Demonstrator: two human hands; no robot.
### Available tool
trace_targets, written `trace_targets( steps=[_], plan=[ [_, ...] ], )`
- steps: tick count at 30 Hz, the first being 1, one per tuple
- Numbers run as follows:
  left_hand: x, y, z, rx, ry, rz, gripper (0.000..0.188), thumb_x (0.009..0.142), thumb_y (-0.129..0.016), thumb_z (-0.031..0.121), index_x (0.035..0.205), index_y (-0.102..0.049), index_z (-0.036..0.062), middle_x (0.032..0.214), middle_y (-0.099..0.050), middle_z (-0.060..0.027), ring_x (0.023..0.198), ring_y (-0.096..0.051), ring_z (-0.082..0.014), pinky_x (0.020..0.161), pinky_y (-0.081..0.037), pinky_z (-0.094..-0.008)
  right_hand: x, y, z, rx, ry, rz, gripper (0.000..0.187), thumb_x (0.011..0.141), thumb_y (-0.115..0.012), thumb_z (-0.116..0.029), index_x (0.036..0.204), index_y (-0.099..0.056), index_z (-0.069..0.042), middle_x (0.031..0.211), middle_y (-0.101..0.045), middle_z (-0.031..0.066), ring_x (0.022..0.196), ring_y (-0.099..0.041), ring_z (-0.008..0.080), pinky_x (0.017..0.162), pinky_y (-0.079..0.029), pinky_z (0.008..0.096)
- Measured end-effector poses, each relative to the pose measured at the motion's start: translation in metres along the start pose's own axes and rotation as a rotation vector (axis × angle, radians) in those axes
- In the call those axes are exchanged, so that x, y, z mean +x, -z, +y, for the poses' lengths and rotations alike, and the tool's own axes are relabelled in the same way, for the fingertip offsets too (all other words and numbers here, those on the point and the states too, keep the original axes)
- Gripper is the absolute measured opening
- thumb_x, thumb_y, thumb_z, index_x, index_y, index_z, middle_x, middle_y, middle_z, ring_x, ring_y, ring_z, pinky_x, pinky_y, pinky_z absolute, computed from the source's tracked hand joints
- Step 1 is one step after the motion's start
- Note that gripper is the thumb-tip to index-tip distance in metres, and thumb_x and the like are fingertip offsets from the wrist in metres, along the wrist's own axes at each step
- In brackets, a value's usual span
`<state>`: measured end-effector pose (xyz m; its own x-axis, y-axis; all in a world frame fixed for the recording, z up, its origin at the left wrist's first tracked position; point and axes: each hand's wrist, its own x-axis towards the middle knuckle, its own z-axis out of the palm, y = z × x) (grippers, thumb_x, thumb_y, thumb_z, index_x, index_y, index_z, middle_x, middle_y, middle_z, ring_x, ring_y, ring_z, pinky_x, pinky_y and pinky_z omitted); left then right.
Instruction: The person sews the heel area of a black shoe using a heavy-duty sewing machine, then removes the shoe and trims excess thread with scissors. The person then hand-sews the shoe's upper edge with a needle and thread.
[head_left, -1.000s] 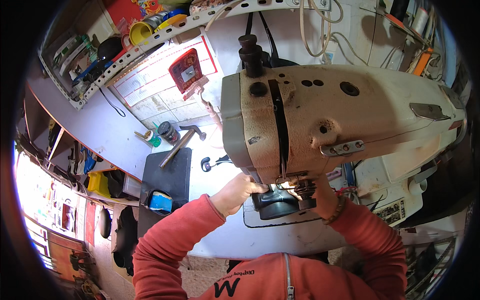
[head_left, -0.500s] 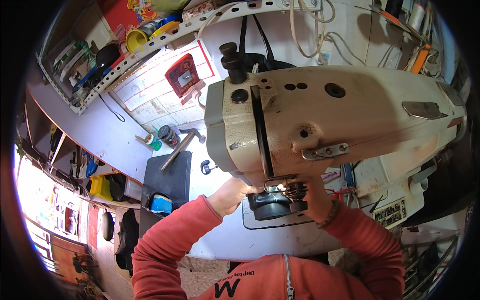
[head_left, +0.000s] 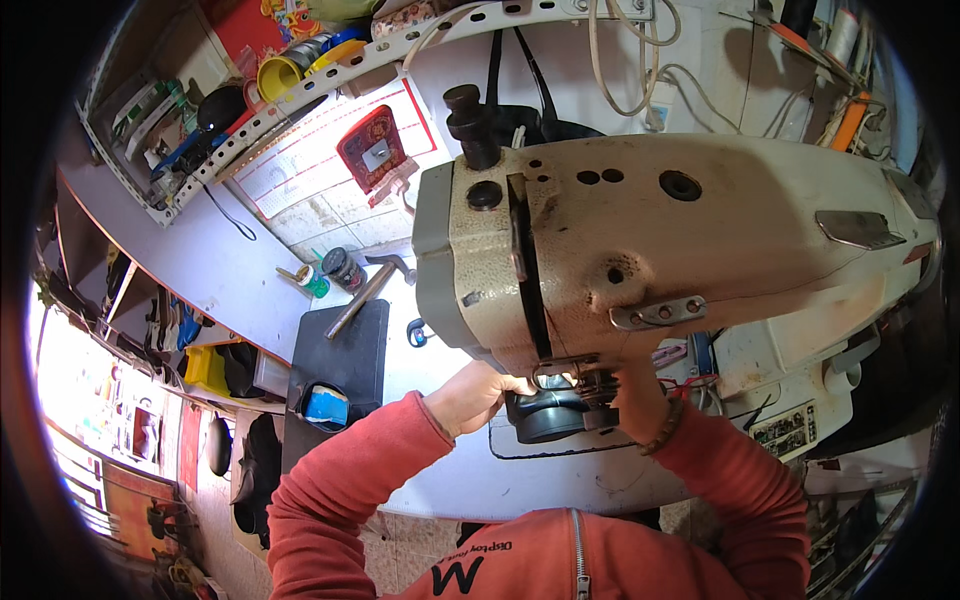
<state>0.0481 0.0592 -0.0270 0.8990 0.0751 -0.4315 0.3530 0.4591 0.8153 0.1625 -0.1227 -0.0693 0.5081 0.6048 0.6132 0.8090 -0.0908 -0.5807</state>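
Observation:
A black shoe [head_left: 548, 422] with a thick sole rests on the white table, below the head of a cream sewing machine [head_left: 590, 240]. One rounded end of it points toward me; the rest is hidden under the machine. My left hand [head_left: 470, 394] is closed on the shoe's left edge, thumb and fingers pinching the upper. At the shoe's other side, my right hand [head_left: 640, 400] is partly covered by the machine's thread tension parts [head_left: 598, 390], and its fingers are out of sight. A metal lever [head_left: 518, 245] shows in the slot of the machine head.
Left of the machine lies a black pad [head_left: 340, 350] with a hammer [head_left: 362, 298] on it. Small jars [head_left: 342, 268] stand behind. A dark cup with a blue-and-white inside [head_left: 325, 405] sits near the pad's front. Scissors [head_left: 672, 352] lie right of the machine head.
The shoe and my left hand have shifted slightly right relative to the machine. The metal lever now shows higher in the slot. The whole view has moved a little.

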Motion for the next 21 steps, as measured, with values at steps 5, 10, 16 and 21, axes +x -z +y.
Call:
trace_targets(
  steps=[5, 10, 16, 21],
  plan=[
    [-0.002, -0.002, -0.001, -0.023, -0.078, -0.008, 0.036, 0.082, -0.058, -0.014, 0.116, -0.06, -0.0016, 0.11, -0.064, -0.0083, 0.096, -0.062, -0.0175, 0.085, -0.05, -0.0283, -0.006, -0.016, 0.013, 0.1, -0.068, 0.001, 0.014, 0.07, -0.065, -0.01, 0.083, -0.066, -0.004, 0.058, -0.057, 0.0154, 0.055, -0.059, 0.0343, 0.05, -0.046, 0.0434],
    [0.001, -0.002, -0.003, -0.042, -0.118, -0.029, 0.037, 0.083, -0.054, -0.016, 0.118, -0.059, -0.0022, 0.114, -0.063, -0.0094, 0.103, -0.061, -0.0186, 0.088, -0.05, -0.0288, -0.013, -0.023, 0.022, 0.046, -0.088, -0.009, 0.015, 0.068, -0.063, -0.007, 0.083, -0.065, -0.004, 0.057, -0.056, 0.0145, 0.055, -0.059, 0.0351, 0.048, -0.045, 0.0439],
    [0.003, -0.004, -0.016, -0.027, -0.184, 0.058, 0.046, 0.081, -0.054, -0.012, 0.126, -0.051, -0.0014, 0.12, -0.058, -0.0093, 0.106, -0.057, -0.0188, 0.092, -0.047, -0.0299, -0.012, -0.034, 0.036, 0.035, -0.095, 0.038, 0.016, 0.067, -0.064, -0.004, 0.083, -0.064, -0.003, 0.062, -0.058, 0.0156, 0.056, -0.059, 0.0368, 0.049, -0.046, 0.0449],
    [-0.023, -0.022, -0.042, 0.932, -0.994, 0.505, 0.04, 0.08, -0.06, 0.001, 0.119, -0.052, 0.0029, 0.116, -0.054, -0.0148, 0.108, -0.051, -0.0284, 0.092, -0.041, -0.0372, -0.018, -0.033, 0.042, 0.115, -0.2, -0.018, 0.019, 0.069, -0.066, -0.007, 0.087, -0.062, -0.002, 0.067, -0.06, 0.0167, 0.06, -0.059, 0.038, 0.052, -0.048, 0.0459]
  ],
)
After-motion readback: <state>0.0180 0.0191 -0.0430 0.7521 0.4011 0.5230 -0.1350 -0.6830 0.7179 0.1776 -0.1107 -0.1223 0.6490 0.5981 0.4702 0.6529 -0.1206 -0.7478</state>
